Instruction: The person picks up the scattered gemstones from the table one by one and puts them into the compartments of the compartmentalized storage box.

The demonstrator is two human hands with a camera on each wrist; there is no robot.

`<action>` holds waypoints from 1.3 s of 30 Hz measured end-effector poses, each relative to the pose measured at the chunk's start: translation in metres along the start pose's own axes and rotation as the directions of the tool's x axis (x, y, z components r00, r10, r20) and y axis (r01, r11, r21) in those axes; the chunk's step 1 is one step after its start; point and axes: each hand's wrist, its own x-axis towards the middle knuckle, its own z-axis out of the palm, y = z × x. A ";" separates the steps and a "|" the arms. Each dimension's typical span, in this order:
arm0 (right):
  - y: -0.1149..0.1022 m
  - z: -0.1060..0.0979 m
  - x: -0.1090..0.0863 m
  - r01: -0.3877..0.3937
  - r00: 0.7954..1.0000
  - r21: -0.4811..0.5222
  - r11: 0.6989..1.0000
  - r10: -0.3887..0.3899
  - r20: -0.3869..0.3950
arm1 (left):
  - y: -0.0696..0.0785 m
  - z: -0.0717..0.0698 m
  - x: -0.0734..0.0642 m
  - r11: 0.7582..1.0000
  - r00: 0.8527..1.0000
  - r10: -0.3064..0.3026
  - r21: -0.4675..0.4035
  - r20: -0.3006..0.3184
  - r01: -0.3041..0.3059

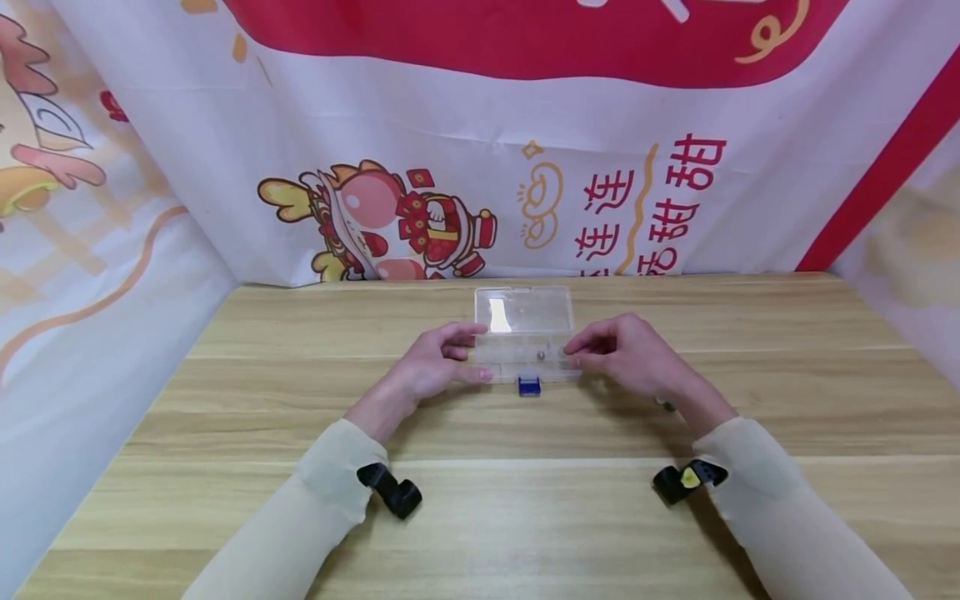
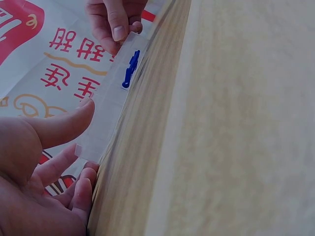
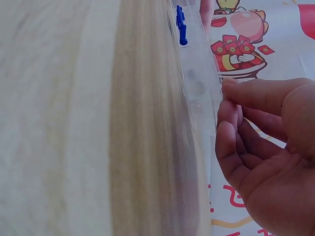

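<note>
A clear plastic box lies on the table with its transparent lid raised toward the back. Small blue clip-like part sits at the middle of its front edge. One small grey ball shows inside the box. My left hand holds the box's left end, thumb at the front corner and fingers farther back. At the right end, my right hand pinches the box wall with thumb and fingertips close together; whether a tiny thing is also between them is hidden.
A small green and white item lies on the table beneath the right wrist. Behind the wooden table hangs a printed white and red cloth. Both sleeves carry black wrist cameras.
</note>
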 end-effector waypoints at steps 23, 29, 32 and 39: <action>0.001 -0.005 -0.002 0.002 1.000 -0.008 1.000 -0.002 0.013 | 0.001 -0.001 0.004 1.000 0.999 0.026 0.007 0.028 -0.026; 0.001 -0.004 0.000 0.005 1.000 0.004 1.000 -0.005 0.027 | 0.000 -0.002 0.003 1.000 1.000 0.021 0.009 0.020 -0.021; 0.000 -0.004 -0.001 0.003 1.000 0.011 1.000 -0.004 0.031 | 0.000 -0.002 0.003 1.000 1.000 0.018 0.010 0.018 -0.019; -0.001 -0.016 -0.007 0.024 0.999 -0.011 1.000 -0.023 0.042 | 0.000 -0.002 0.003 1.000 1.000 0.004 -0.002 0.020 -0.004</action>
